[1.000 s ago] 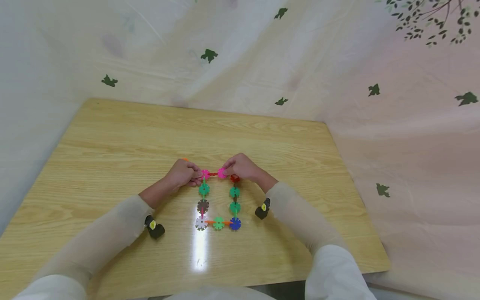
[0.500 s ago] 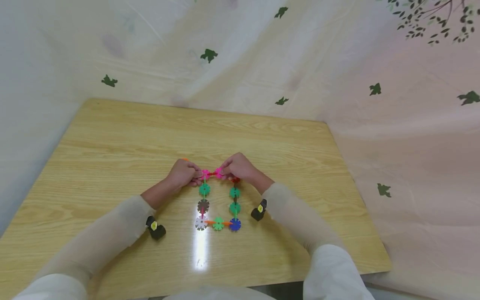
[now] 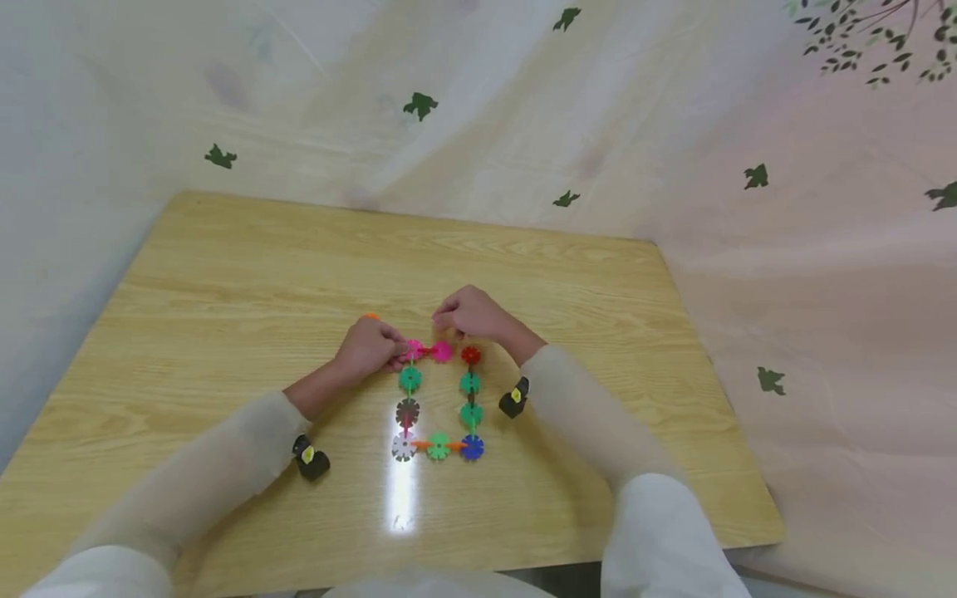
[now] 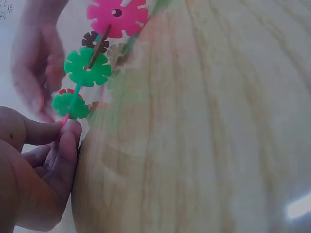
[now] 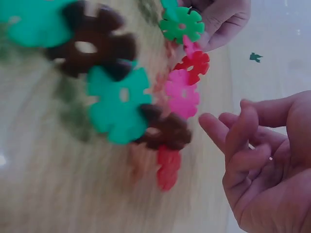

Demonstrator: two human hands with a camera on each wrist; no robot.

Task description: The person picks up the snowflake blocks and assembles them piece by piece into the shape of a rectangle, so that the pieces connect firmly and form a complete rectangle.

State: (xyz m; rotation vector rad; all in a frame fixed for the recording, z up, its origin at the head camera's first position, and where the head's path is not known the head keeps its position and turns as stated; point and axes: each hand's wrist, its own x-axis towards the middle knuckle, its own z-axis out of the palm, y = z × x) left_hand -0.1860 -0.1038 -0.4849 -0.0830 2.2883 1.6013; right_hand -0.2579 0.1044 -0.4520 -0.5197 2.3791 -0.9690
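Observation:
A chain of notched plastic snowflake discs lies on the table, laid out like a rectangle. My left hand [image 3: 368, 347] pinches the pink disc [image 3: 414, 350] at the far left corner; the left wrist view shows its thumb and fingertip on a pink edge below a green disc [image 4: 70, 106]. A red connector leads from that corner to another pink disc [image 3: 443, 352]. Right of it, across a small gap, is the red disc [image 3: 470, 355] that ends the right side. Above this gap hovers my right hand [image 3: 473, 314], fingers loosely bent with nothing between them [image 5: 265, 160].
Along the near side run a whitish disc [image 3: 404, 447], a light green disc [image 3: 439, 446] and a blue disc [image 3: 472, 448]. An orange piece [image 3: 371, 316] peeks out behind the left hand. Patterned cloth [image 3: 478, 108] hangs behind the wooden table [image 3: 583, 291].
My right hand first shifted slightly left with the pink disc, then let go and rose away from it. The left hand keeps its pinch at the corner.

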